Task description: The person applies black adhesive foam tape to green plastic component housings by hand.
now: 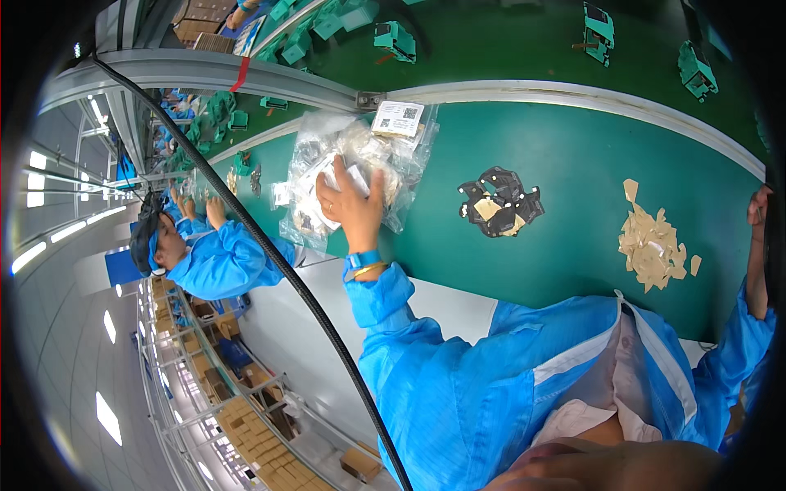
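Note:
My left hand (354,203) lies with fingers spread on a pile of clear plastic bags (309,151) at the left of the green bench. Pale small parts show through the plastic, and a white printed label (398,119) rests on top. To the right sits a small heap of black plastic parts (501,200) with a few cream pieces among them. Farther right is a loose heap of cream flat pieces (652,247). My right hand (760,204) is at the far right rim, its fingers curled; what they hold, if anything, is hidden.
Beyond a metal rail (524,92), a dark green belt carries several teal plastic units (395,41). A black cable (303,286) crosses the view at left. Another person in blue (217,258) works along the bench at left. Cartons (262,442) stand on racks behind.

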Demonstrator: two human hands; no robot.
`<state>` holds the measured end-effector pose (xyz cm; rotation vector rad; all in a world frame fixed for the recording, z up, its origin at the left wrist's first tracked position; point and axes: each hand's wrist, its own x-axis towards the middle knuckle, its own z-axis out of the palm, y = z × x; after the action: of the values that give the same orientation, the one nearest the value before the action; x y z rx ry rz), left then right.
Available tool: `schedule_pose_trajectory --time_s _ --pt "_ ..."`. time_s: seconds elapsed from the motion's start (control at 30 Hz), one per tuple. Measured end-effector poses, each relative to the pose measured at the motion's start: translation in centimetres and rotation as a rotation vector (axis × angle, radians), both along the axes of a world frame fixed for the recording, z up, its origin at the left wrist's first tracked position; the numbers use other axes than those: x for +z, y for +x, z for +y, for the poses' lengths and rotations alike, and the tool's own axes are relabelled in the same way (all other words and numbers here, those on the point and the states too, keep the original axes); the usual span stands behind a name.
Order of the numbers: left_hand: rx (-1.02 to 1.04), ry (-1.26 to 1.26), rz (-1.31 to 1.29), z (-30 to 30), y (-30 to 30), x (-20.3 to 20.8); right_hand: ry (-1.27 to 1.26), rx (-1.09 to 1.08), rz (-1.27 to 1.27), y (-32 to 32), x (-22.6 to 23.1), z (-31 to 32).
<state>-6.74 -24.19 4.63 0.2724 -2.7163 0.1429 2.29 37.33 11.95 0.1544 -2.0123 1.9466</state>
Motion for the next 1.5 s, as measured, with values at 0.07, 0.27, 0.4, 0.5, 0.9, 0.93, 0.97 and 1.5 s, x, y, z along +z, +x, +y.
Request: schedule_pose_trajectory --time_s 0.07,0.27,0.4,0.5,0.9,0.93,0.97,1.5 --pt "-0.082 0.032 0.062 -2.1 0.2 -0.7 -0.203 -0.212 -0.294 -1.1 4.7 -6.4" --pt "-0.249 0.603 0.134 -3.2 1.8 1.2 0.196 0.359 -0.172 -1.3 2.7 -4.8" --pt "-0.261 0.743 0.163 -1.6 2.9 1.7 0.335 0.630 -0.332 -4.3 3.7 -11.4" --pt "-0.203 0.423 0.200 -2.1 5.5 0.5 0.347 0.830 -0.306 -7.3 4.4 -17.7" --pt "-0.210 0.225 0.139 0.6 5.2 0.5 -0.094 0.825 -0.407 -12.7 -0.8 -32.7" --pt "-0.245 0.240 0.130 0.3 4.6 0.0 -0.094 0.786 -0.416 -12.7 -1.5 -33.0" --pt "-0.318 0.272 0.173 -0.3 4.2 -0.4 -0.123 0.782 -0.391 -12.7 -2.1 -33.1" --pt "-0.505 1.199 0.530 15.8 -9.6 1.8 -0.060 0.692 -0.172 -8.6 1.5 -22.0"
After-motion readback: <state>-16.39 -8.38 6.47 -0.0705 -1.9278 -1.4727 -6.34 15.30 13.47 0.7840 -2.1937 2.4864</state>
